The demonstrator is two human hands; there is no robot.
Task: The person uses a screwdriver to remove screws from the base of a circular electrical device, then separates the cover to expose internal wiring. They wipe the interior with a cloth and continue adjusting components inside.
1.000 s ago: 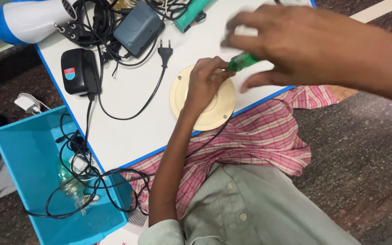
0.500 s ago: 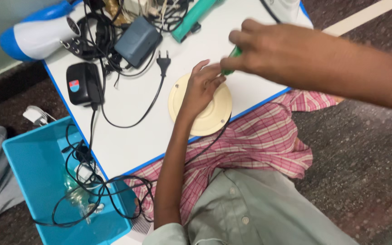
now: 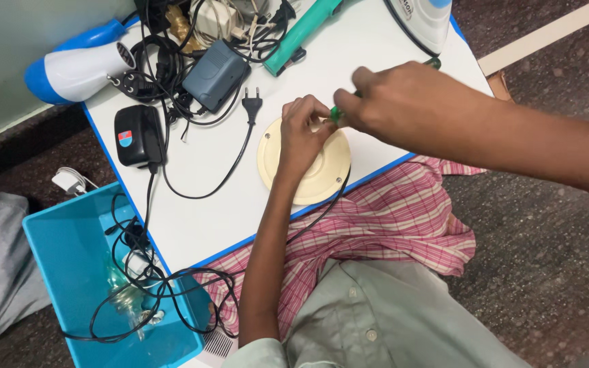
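White bench [image 3: 206, 218] fills centre frame. On it, near the lower edge, a round cream disc [image 3: 318, 178] lies flat. Left hand [image 3: 305, 133] rests on the disc's upper part, fingers curled; grip state can't tell. Right hand [image 3: 393, 105], just right of it at upper centre, pinches a green screwdriver [image 3: 336, 113] w/ its long axis angled down-left toward the disc. Tip & most of the shaft hidden btwn the hands.
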